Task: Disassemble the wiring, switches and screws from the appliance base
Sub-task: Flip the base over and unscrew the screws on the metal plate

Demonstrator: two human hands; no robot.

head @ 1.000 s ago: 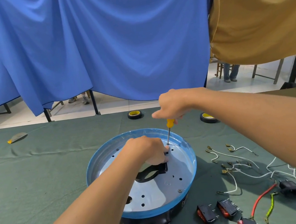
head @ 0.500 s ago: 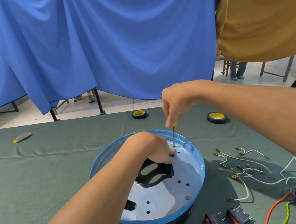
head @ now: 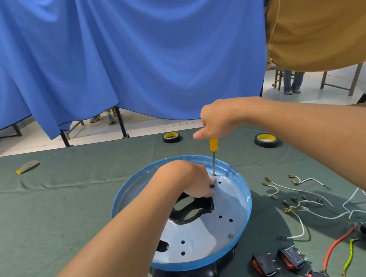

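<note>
Plainly, the step in hand is backing out a screw at the far side of the round, blue-rimmed appliance base (head: pixel 248 207), which sits on the green cloth-covered table (head: pixel 46 219) directly before the person. In the head view, the right hand (head: pixel 218 120) grasps the top of a small yellow-handled screwdriver (head: pixel 213 146). Its fingers wrap the handle and the index finger sticks out to the left. The thin shaft stands nearly upright, its tip on the small screw (head: pixel 213 175) in the grey metal plate.

To do this well, the shaft should be square to the plate under firm downward pressure, so the tip does not ride out of the head, and the base should be pinned against twisting.

The left hand (head: pixel 183 179) lies curled on the plate over a black plastic bracket (head: pixel 196 210), fingertips (head: pixel 210 191) just beside the tip; whether they pinch anything cannot be told. Another screw (head: pixel 230 235) sits by the nearer rim. Loose white wires (head: pixel 306 195) and black rocker switches (head: pixel 265 264) lie on the cloth to the right.
</note>
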